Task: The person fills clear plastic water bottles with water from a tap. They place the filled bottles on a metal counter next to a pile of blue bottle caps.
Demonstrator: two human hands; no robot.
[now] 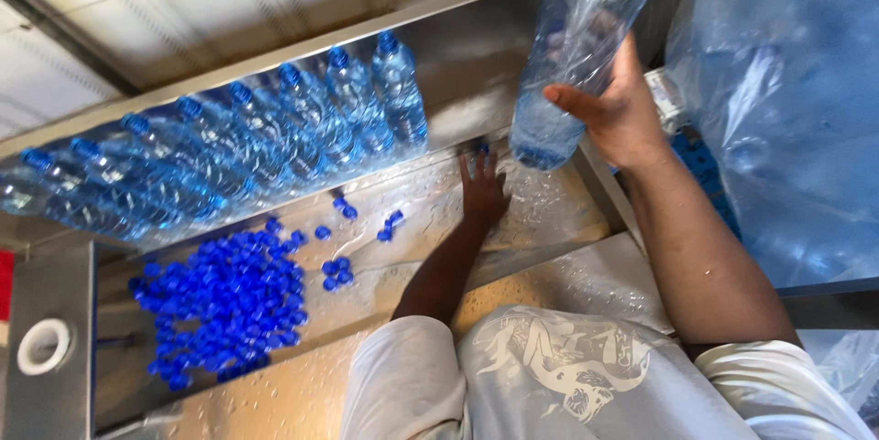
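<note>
Far left: white round ring (43,346) set in a grey metal block at the counter (549,220) edge. Next to it, a big heap of loose blue caps (224,303) on the wet metal counter, w/ a few strays (336,271) scattered to its right & more near the bottles' feet.

Above the heap: row of capped water bottles (229,152), clear plastic w/ blue caps, lying side by side against the back rail, running from far left up toward centre. Last one in the row ends near centre top.

Centre: left hand (482,191) flat on the wet counter, palm down, fingers spread apart, holding nothing; fingertips just by a stray blue cap at the back edge. Water drops all round it.

Right of centre: right hand (618,115) raised above the counter, grip clamped round the lower part of a large clear plastic bottle (572,46). Bottle is tilted, base down toward the counter & near the left hand, top out of frame; can't tell if capped. Water shows in its base.

Far right: big clear plastic bag (787,101), bulky, filling the right edge; blue crate-like bits (700,161) show beneath it, just past the right wrist.

Bottom: person's pale printed shirt (558,376).
</note>
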